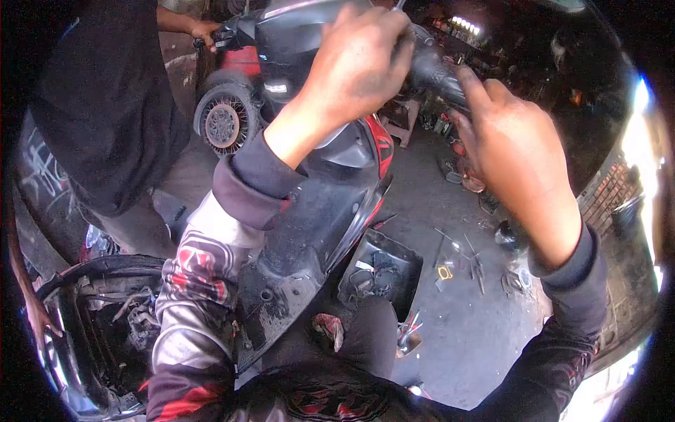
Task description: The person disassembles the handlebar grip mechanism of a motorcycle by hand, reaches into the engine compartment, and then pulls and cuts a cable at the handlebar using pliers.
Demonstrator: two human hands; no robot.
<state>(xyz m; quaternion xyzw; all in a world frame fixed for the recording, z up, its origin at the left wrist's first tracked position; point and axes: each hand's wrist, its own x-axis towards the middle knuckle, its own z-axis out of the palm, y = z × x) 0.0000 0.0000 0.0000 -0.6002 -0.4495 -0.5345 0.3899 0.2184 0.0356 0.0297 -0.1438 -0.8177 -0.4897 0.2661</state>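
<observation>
The right grip (pixel 520 133) clasps the black handlebar end (pixel 437 79) of the scooter (pixel 309 211), which stands upright on the grey floor (pixel 485 344). The left grip (pixel 362 63) is curled just inward of that handlebar end, and whether it holds anything cannot be told. A black tub (pixel 411 288) sits just right of the scooter.

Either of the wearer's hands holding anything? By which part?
Right hand: black handlebar grip, by its outer end. Left hand: near the grip's inner end; can't tell whether it holds anything, as its fingertips are hidden.
</observation>
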